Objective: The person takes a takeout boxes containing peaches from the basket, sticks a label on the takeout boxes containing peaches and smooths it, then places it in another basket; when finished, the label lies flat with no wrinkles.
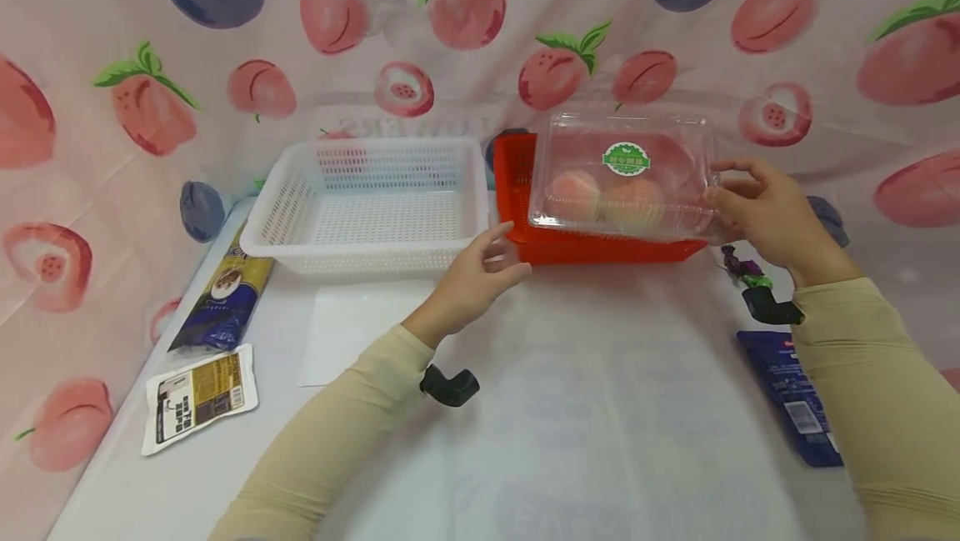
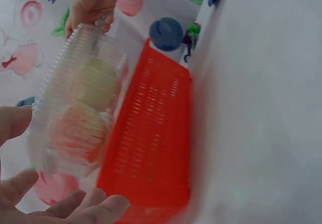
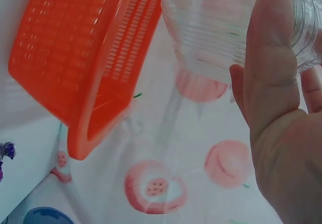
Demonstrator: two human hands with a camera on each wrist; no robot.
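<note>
A clear plastic clamshell box [image 1: 667,191] with a green label hangs above the red basket [image 1: 615,251], two peach-like round fruits [image 1: 633,201] inside it. My right hand [image 1: 765,212] grips the box by its right end, the thumb on the near side, as the right wrist view also shows. Over the table, in front of the gap between the baskets, my left hand [image 1: 472,283] reaches with fingers spread and holds nothing. In the left wrist view its fingers [image 2: 103,211] are apart from the box, whose left end is nearest.
Left of the red basket stands a white basket [image 1: 367,262]. At the left lie a blue and gold packet [image 1: 225,295] and a white pouch [image 1: 198,399]. On the right are a dark blue pouch [image 1: 795,399] and a small purple and green item [image 1: 748,267].
</note>
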